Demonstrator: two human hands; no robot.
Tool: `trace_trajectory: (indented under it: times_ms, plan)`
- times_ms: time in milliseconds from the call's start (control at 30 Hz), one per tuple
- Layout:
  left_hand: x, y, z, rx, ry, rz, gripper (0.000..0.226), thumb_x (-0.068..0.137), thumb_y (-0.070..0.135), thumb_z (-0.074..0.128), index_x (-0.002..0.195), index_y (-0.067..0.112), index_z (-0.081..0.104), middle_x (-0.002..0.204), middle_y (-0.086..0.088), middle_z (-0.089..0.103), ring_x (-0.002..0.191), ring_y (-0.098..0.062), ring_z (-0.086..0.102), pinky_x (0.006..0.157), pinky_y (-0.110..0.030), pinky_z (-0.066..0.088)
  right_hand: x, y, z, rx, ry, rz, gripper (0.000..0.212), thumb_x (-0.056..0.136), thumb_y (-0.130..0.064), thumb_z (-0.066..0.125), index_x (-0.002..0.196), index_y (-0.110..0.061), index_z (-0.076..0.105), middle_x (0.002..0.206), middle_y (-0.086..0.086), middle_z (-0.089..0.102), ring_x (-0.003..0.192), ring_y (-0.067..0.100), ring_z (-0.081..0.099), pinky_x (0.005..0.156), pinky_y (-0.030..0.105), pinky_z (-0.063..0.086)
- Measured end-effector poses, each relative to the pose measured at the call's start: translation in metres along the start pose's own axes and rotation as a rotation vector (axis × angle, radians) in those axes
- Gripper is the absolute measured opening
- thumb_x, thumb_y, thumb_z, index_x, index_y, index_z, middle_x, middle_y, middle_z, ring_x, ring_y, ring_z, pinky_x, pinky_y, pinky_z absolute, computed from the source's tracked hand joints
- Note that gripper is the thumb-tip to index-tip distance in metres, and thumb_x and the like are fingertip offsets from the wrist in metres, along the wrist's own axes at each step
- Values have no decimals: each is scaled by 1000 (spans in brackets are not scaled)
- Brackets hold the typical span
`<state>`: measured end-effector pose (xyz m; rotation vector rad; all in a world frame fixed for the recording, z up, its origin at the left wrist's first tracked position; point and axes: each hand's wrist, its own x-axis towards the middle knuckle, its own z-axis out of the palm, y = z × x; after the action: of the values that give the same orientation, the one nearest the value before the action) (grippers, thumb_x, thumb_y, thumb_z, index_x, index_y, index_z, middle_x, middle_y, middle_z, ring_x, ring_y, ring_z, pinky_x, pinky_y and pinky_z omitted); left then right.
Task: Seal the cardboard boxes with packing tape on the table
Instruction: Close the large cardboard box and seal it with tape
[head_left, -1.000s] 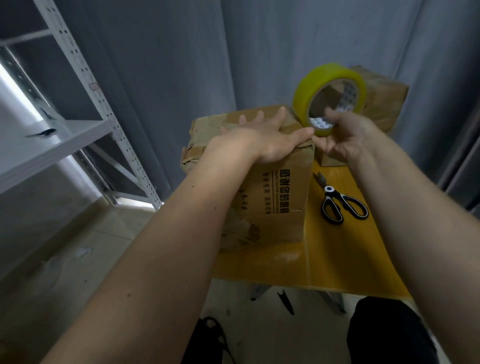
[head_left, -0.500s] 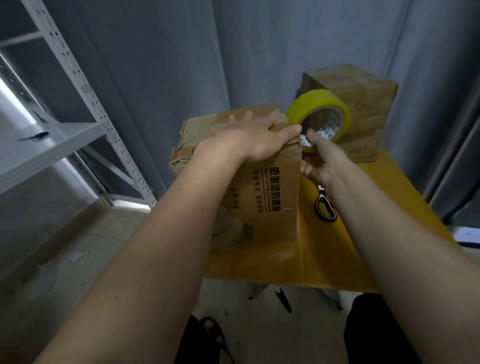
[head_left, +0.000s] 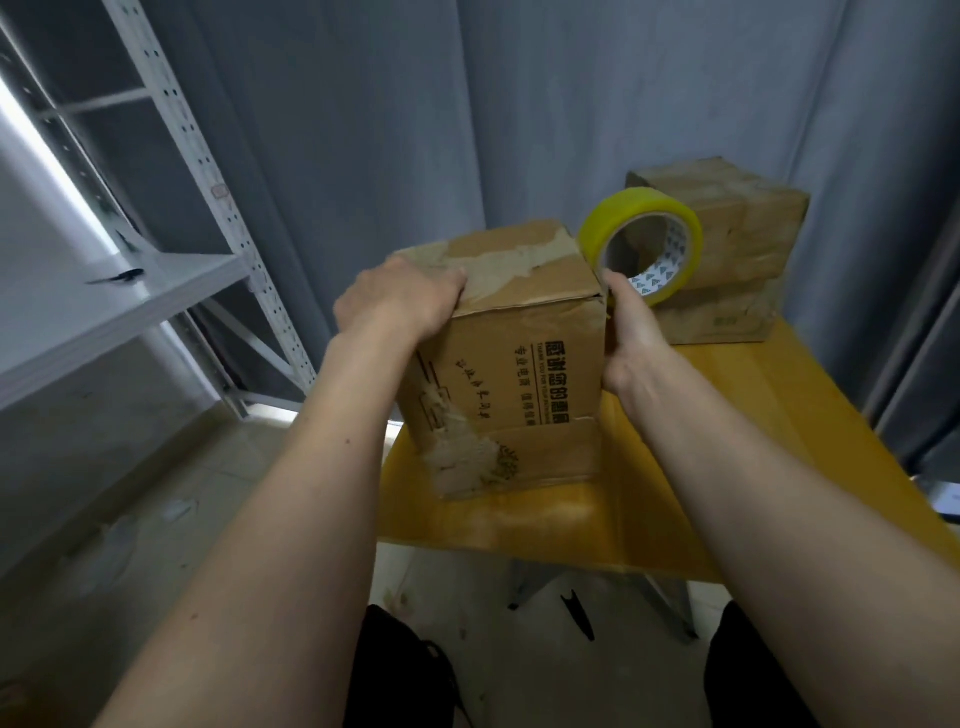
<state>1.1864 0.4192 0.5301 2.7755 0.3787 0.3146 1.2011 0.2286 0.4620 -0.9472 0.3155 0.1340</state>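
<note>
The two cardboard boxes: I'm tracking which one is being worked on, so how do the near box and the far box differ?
The near box stands tall at the table's front-left corner; the far box sits at the back right. The left hand grips the near box's top corner and the right hand, holding the tape roll, is against its side; the far box is untouched. Both are worn brown cardboard.

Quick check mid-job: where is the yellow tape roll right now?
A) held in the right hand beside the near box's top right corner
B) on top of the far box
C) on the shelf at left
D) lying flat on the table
A: the right hand grips the yellow tape roll upright at the top right corner of the near box, while the left hand grips the box's top left edge.
</note>
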Motion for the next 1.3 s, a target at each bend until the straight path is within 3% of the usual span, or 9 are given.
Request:
trace_trajectory:
  times_ms: [233, 400, 633, 700, 800, 900, 933, 1033, 1300]
  plan:
    - [-3, -15, -1, -278, 27, 24, 75, 83, 73, 35, 139, 26, 48, 136, -4, 55, 123, -31, 51, 86, -40, 39, -23, -33, 29, -151, 94, -240, 52, 84, -43, 62, 126, -13, 59, 107, 7, 70, 93, 27, 68, 72, 35, 56]
    - [-7, -23, 28, -751, -192, -39, 82, 85, 78, 35, 150, 27, 34, 152, -5, 39, 138, -29, 38, 113, -49, 32, -43, -52, 68, -411, 208, -641, 26, 84, -33, 60, 103, -14, 62, 98, 0, 67, 92, 19, 64, 79, 30, 51]
    - [-22, -54, 82, -1060, -321, -149, 66, 94, 68, 33, 133, 20, 58, 126, -7, 65, 113, -25, 62, 103, -43, 46, -37, -9, 94, -692, 203, -709, 25, 90, -22, 54, 66, -15, 54, 66, 0, 53, 64, 19, 51, 61, 31, 35]
    - [-22, -61, 84, -1120, -314, -192, 59, 97, 65, 32, 116, 23, 69, 104, -5, 75, 91, -20, 72, 82, -31, 58, -32, 1, 107, -746, 199, -662, 29, 90, -22, 55, 61, -18, 51, 64, -2, 52, 66, 21, 51, 62, 30, 36]
    - [-18, -62, 75, -1357, -349, -199, 54, 100, 56, 35, 85, 23, 76, 76, -2, 76, 65, -13, 73, 48, -18, 52, -16, 24, 123, -877, 175, -586, 21, 93, -25, 54, 91, -7, 66, 93, 10, 65, 94, 28, 60, 77, 33, 44]
    - [-11, -66, 69, -1571, -316, -111, 29, 87, 24, 53, 67, 15, 72, 66, -3, 67, 58, -12, 66, 53, -20, 50, -4, 50, 127, -1000, 203, -466, 37, 96, -29, 49, 119, -2, 62, 126, 18, 60, 121, 34, 51, 96, 35, 41]
    - [-11, -69, 68, -1547, -305, -86, 12, 75, 19, 56, 75, 12, 66, 71, -4, 64, 64, -13, 64, 61, -22, 50, -1, 53, 127, -1000, 210, -452, 38, 96, -30, 49, 120, -3, 61, 127, 18, 60, 123, 35, 50, 98, 35, 40]
    - [-7, -79, 76, -1375, -359, 7, 43, 77, 13, 71, 117, 15, 56, 109, -6, 68, 97, -22, 68, 86, -35, 53, 5, 50, 128, -966, 181, -432, 43, 95, -37, 49, 122, -5, 62, 126, 15, 61, 121, 34, 51, 102, 40, 42]
    - [24, -81, 85, -1459, -417, 13, 53, 80, -3, 71, 130, 1, 56, 108, -14, 72, 92, -21, 72, 69, -25, 56, 10, 48, 118, -1472, 242, -642, 40, 92, -45, 50, 116, -15, 58, 130, 14, 44, 125, 34, 36, 102, 40, 32]
